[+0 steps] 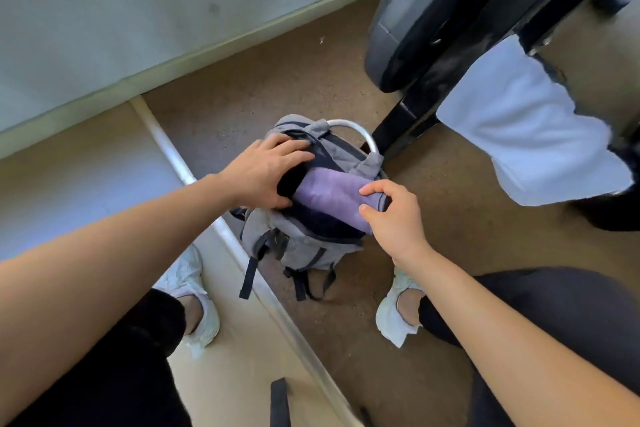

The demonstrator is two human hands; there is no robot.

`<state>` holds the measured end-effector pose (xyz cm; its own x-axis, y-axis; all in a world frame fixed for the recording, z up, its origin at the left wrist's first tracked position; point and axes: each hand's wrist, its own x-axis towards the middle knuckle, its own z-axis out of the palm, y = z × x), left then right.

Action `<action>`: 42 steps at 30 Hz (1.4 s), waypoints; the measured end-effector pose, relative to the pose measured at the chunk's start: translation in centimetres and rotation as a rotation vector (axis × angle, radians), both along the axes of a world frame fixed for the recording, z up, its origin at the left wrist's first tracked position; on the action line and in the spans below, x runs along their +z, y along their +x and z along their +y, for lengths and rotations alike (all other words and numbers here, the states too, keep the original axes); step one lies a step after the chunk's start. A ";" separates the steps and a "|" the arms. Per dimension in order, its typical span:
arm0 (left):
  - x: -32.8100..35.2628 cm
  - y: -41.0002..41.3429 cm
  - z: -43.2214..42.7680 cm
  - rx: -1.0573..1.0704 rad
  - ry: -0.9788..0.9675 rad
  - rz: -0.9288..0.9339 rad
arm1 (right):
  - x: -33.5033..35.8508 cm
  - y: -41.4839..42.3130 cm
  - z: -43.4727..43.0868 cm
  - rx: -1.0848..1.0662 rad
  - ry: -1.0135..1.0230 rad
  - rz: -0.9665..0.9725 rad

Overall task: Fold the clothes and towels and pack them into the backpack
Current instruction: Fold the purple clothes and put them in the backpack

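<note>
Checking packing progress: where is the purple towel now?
In the head view, centre, the purple towel lies in the open mouth of the grey backpack, between the left hand and the right hand.

I get one wide-angle head view, looking steeply down from above the fingers (298, 146) onto the floor (346, 80). It sits close: both forearms (104, 253) run in from the lower corners, and the backpack (304, 250) under the fingers lands mid-frame.
</note>
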<state>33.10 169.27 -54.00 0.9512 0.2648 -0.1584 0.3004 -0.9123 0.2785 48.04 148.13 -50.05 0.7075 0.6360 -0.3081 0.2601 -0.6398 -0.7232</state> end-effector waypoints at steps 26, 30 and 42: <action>-1.4 0.9 0.6 -0.150 0.089 0.097 | -12.2 -1.7 1.5 0.292 -0.406 0.004; -0.7 1.2 0.4 -0.115 0.087 0.092 | -9.1 -1.7 0.0 0.337 -0.331 -0.037; 2.9 2.5 -4.0 0.052 -0.035 -0.202 | 4.8 1.1 -6.2 0.257 -0.013 -0.042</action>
<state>35.60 165.31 -51.10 0.9498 0.3118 0.0243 0.2814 -0.8859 0.3687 49.13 141.94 -45.26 0.5354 0.7929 -0.2911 0.4453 -0.5579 -0.7004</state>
